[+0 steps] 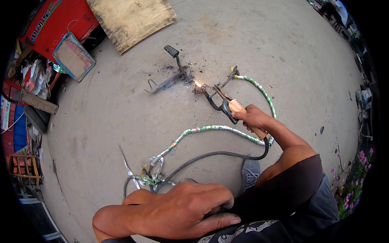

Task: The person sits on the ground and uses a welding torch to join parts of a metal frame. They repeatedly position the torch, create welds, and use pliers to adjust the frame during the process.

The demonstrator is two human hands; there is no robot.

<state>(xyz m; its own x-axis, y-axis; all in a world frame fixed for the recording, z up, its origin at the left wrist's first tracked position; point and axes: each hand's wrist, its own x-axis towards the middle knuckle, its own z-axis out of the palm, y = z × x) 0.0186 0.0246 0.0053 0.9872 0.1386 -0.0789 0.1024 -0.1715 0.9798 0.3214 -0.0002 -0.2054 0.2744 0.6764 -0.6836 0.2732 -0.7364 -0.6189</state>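
Note:
My right hand point(254, 118) is closed round the wooden handle of a welding electrode holder point(237, 106). At its far end a bright spark point(198, 84) glows on a dark metal bar assembly point(183, 73) lying on the ground. That piece has a black rubber foot peg point(172, 51) at one end and a second black pad point(227, 110) beneath the holder. A rusty clamp point(234, 73) lies to the right of the spark; whether it touches the metal is unclear. Close to my body, my left hand point(182, 208) is curled, thumb near the bent fingers; anything inside is hidden.
A black cable point(210, 154) and a green-and-silver wrapped cable point(206, 128) loop over the concrete. My shoe point(250, 173) stands beside them. A wooden board point(133, 20), red vehicle point(60, 24) and framed panel point(74, 56) are far left. Pink flowers point(351, 194) border the right.

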